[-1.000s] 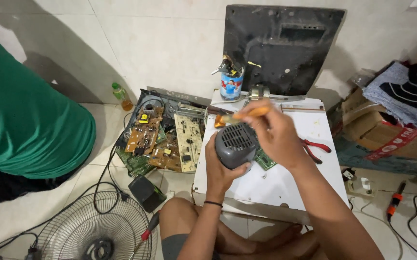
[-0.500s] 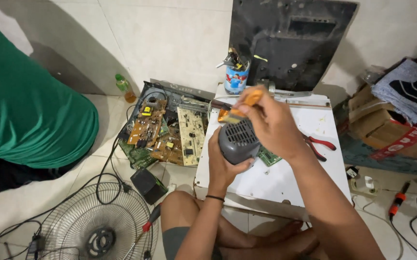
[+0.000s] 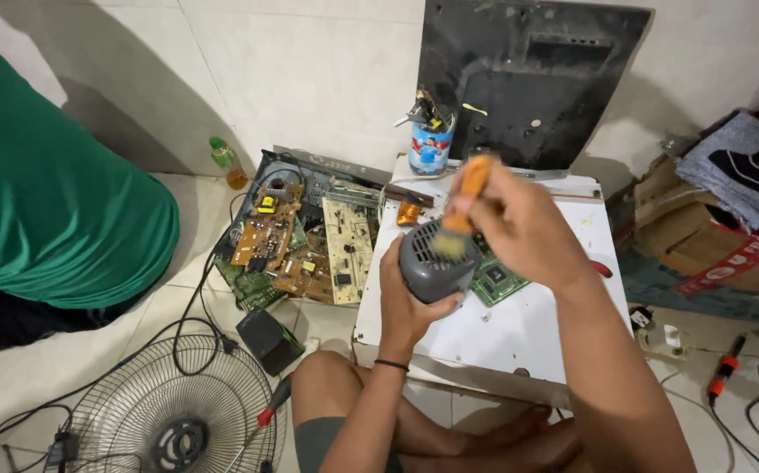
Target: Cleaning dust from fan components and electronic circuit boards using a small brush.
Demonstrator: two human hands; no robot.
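My left hand [image 3: 407,302] grips a grey vented motor housing [image 3: 432,261] from below, above a white board [image 3: 520,324] that lies across my lap. My right hand [image 3: 520,226] holds an orange-handled brush [image 3: 463,206] whose bristles rest on the top of the housing. A green circuit board [image 3: 498,278] lies on the white board just right of the housing, partly hidden by my right hand.
A dark monitor back shell [image 3: 533,83] leans on the wall behind a tin of tools [image 3: 430,144]. Circuit boards [image 3: 296,236] fill an open chassis at left. A fan grille [image 3: 173,412], cables and a red screwdriver [image 3: 266,412] lie on the floor. A person in green [image 3: 55,193] sits at left.
The brush has shifted slightly over the housing top in my right hand. The camera view has moved a little; my left hand keeps the same grip.
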